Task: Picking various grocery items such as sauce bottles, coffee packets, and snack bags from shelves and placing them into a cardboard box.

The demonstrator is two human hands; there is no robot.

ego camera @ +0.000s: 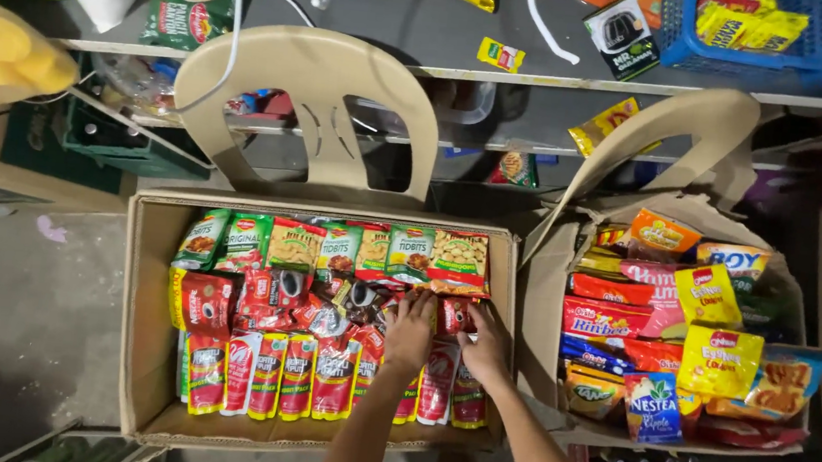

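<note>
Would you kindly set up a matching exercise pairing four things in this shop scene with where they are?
Things:
1. red sauce pouches
2. green pouches
3. blue basket
4. both hands

Places:
A. top right, on the shelf
B. back row of the left box
C. front row of the left box
D. right part of the left box, on the packets

Pairs: 1-C, 2-B, 3-A, 4-D
</note>
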